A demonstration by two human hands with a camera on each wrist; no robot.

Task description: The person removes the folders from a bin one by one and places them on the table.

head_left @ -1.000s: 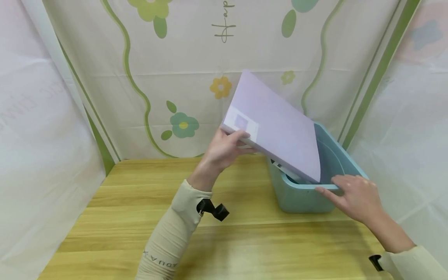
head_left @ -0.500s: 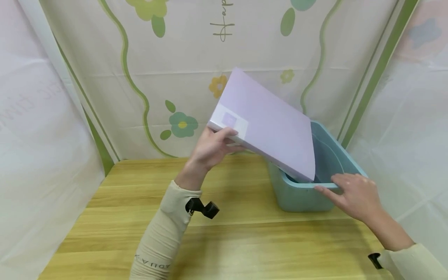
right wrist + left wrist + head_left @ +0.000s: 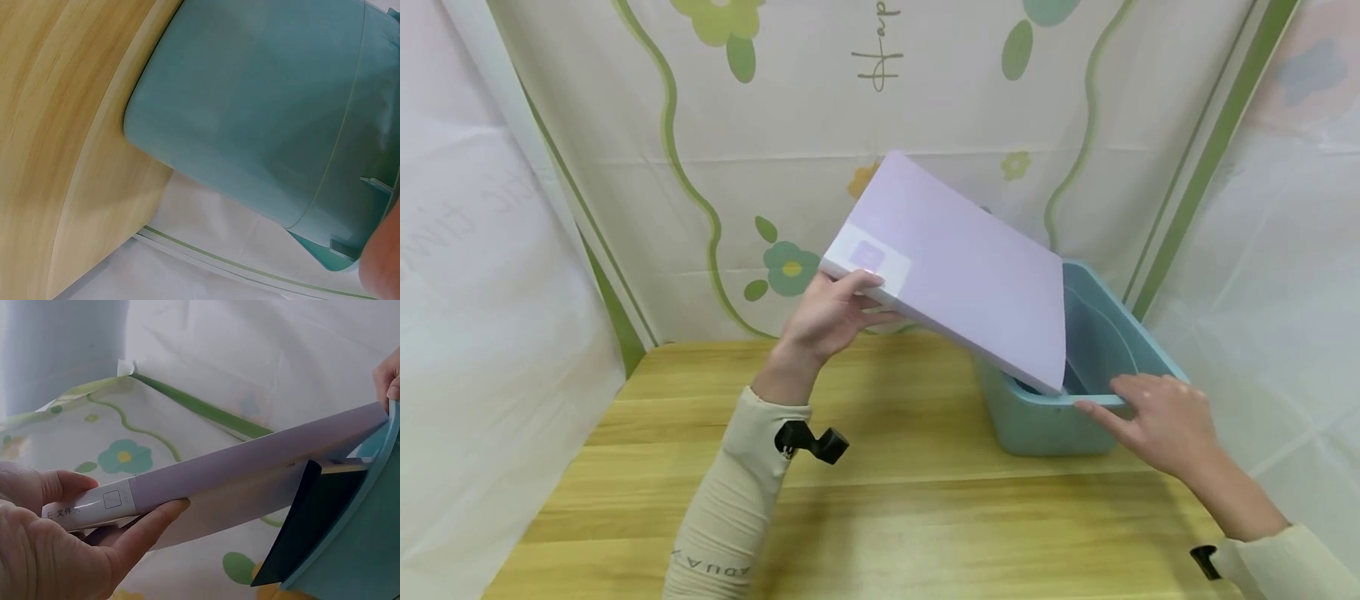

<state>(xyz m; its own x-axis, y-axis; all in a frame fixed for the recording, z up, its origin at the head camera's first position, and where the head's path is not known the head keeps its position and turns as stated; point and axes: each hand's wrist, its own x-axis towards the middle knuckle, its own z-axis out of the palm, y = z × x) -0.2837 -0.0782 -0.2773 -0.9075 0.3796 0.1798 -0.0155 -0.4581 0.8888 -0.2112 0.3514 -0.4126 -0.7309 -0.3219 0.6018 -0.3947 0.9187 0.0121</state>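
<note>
My left hand (image 3: 826,315) holds a lilac file folder (image 3: 970,271) by its white-labelled spine end, thumb on top and fingers underneath. The folder slants down to the right, its lower end over the mouth of a blue-green plastic bin (image 3: 1052,432). My right hand (image 3: 1165,421) grips the bin's near rim, the thumb lying along the outside. In the left wrist view, a dark flat item with a pale edge (image 3: 315,519) pokes out of the bin beneath the folder. What else the bin contains is mostly hidden.
The bin stands at the right rear of a wood-grain table (image 3: 880,517). A white flowered curtain (image 3: 797,125) hangs close behind, with pale sheets on both sides. A black wrist mount (image 3: 812,442) sticks out from my left sleeve.
The left hand has drawn the folder leftward, so less of it lies over the bin and more of the interior shows. My right hand stays on the rim, and the bin keeps its place.
</note>
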